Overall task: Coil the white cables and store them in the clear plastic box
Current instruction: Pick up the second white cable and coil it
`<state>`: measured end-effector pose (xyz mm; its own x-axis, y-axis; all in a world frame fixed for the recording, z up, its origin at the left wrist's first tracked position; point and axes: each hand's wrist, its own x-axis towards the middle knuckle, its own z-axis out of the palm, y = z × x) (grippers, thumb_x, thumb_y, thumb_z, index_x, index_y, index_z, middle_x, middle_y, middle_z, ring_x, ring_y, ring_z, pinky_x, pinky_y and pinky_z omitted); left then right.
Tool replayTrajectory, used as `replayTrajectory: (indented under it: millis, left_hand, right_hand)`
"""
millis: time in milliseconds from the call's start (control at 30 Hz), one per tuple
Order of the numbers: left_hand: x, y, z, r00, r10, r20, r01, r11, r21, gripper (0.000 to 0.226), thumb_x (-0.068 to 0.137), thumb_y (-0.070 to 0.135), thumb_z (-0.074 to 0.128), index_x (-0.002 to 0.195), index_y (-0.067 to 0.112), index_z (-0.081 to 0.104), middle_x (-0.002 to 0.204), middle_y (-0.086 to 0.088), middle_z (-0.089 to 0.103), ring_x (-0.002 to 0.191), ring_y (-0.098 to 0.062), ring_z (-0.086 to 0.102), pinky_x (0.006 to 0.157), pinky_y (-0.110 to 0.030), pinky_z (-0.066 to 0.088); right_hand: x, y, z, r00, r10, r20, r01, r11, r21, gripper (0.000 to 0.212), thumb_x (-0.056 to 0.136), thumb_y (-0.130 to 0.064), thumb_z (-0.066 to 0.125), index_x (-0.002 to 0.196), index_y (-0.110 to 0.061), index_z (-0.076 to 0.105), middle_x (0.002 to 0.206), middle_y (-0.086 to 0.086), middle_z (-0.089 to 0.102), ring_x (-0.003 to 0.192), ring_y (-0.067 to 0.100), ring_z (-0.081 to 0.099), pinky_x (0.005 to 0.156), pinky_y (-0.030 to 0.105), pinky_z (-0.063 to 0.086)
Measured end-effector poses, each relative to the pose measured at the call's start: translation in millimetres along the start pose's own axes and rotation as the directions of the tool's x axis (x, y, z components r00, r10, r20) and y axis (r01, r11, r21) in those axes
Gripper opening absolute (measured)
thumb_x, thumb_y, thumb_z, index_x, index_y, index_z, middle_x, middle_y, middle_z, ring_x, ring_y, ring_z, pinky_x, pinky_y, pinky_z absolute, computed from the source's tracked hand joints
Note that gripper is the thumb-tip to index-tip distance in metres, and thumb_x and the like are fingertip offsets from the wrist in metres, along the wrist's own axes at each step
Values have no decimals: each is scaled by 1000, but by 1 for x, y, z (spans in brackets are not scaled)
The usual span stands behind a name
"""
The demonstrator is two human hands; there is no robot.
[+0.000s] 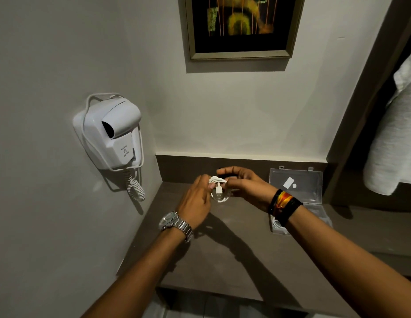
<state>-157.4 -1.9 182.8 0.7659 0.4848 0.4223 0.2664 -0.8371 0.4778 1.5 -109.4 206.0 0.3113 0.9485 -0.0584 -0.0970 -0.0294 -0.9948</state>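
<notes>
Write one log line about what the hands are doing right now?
left hand: holding white cable | right hand: holding same coil | clear plastic box: open, right of hands

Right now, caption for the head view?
Both hands coil a white cable above the counter, open clear box at right.

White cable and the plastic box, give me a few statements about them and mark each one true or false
1. Both hands hold the white cable above the counter. True.
2. The clear plastic box is shut. False: its lid stands open against the wall.
3. The box sits beside the right hand. True.
4. The left hand wears coloured wristbands. False: it wears a metal watch; the bands are on the right wrist.
5. The hair dryer lies on the counter. False: it hangs on the wall.
</notes>
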Motion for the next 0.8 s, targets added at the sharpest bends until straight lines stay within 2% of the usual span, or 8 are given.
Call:
replayTrajectory:
  millis: [67,167,300,400,467,533,633,800]
  left_hand:
    - [2,-3,-1,1000,-1,12,1,1000,-9,14,104,27,37,96,18,45,88,-1,50,66,-20,51,55,-39,44]
    - [6,-9,0,999,-17,35,18,1000,-22,14,104,24,41,98,16,51,90,-1,51,70,-18,52,56,-31,41]
    - [9,-20,9,993,-98,64,103,990,-92,18,103,24,42,97,17,57,89,1,54,71,-11,52,55,-23,35]
    - [12,-30,17,986,-158,50,165,968,-188,24,100,35,49,96,19,66,88,-1,64,76,-16,60,58,-27,38]
    - [14,-37,21,980,-192,47,198,951,-238,23,95,39,56,92,22,71,83,2,69,73,-16,63,58,-28,42]
    - [15,-44,25,970,-233,63,242,930,-277,20,91,39,63,89,24,76,74,6,70,64,-12,63,55,-27,45]
    - [15,-52,36,957,-279,82,291,909,-300,13,85,37,72,85,27,80,69,10,73,60,-4,64,54,-20,41]
    - [21,-48,64,890,-394,230,456,792,-407,10,81,29,79,87,23,81,78,6,76,68,-9,69,57,-18,47]
  right_hand:
    - [-2,1,0,999,-7,50,5,999,41,52,81,2,66,132,-8,57,109,20,70,97,24,70,89,36,57]
    - [-2,8,4,997,-62,40,65,995,-81,58,79,8,78,130,-6,57,109,20,71,100,27,70,95,40,58]
    - [-1,20,16,963,-240,-123,206,949,-241,34,90,-10,74,122,-4,63,108,23,73,95,27,72,91,37,59]
    - [0,32,21,925,-296,-240,191,906,-379,23,101,-23,60,118,-8,67,101,6,77,94,12,73,84,24,58]
    - [1,40,23,918,-257,-303,118,904,-411,23,103,-24,57,117,-9,68,96,0,76,82,1,69,73,16,53]
    - [2,49,23,923,-180,-340,41,925,-378,23,103,-22,56,115,-8,70,95,3,75,75,7,64,63,18,52]
    - [2,59,22,932,-74,-354,-15,970,-242,23,103,-16,57,109,-1,73,94,10,76,76,17,64,67,27,60]
    - [-7,85,10,884,53,-464,-105,991,-86,20,98,-10,63,109,3,74,88,12,73,77,19,67,73,31,64]
